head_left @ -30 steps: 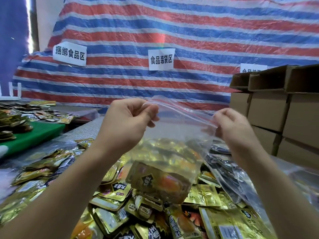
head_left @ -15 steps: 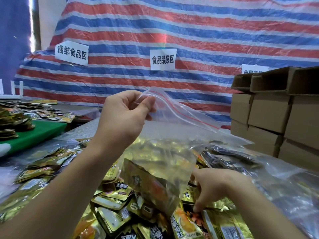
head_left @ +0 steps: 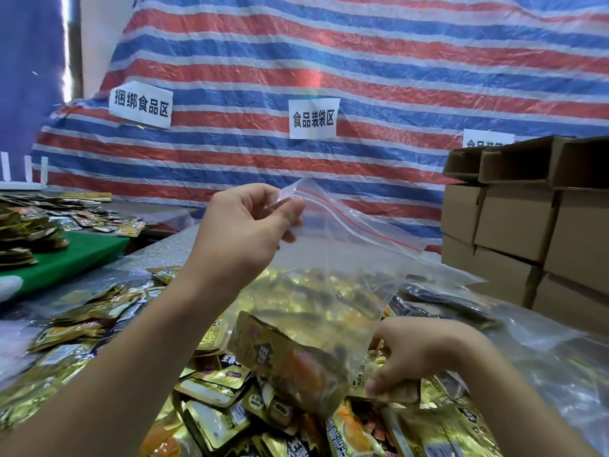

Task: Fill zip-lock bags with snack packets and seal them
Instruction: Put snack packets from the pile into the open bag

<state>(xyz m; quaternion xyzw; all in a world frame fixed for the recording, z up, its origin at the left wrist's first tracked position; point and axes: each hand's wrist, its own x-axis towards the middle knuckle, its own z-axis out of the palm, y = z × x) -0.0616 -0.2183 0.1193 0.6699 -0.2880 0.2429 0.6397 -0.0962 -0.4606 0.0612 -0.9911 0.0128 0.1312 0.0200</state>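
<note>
A striped red, blue and white tarpaulin fills the whole upper half of the view, with white paper signs stuck on it at about 12 and 11 o'clock. At 3 o'clock stands a stack of brown cardboard boxes, the top ones open. A grey table runs across the lower half, and a green mat lies at 9 o'clock with more wrappers heaped on it.

Across the table from 8 to 5 o'clock spreads a pile of gold snack packets, many overlapping, some under loose clear plastic at 4 o'clock.

Above the pile, near the centre, hangs a clear zip-lock bag with a red line along its top edge. Its mouth slants down toward 3 o'clock and gapes open, unsealed. A gold and orange snack packet sits tilted in the bag's bottom, toward 6 o'clock.

The left hand is raised just left of centre and pinches the bag's top corner between thumb and curled fingers, holding the bag off the table. The right hand is low at 5 o'clock, just beside the bag's lower right edge, its fingers curled down and gripping a gold packet on the pile.
</note>
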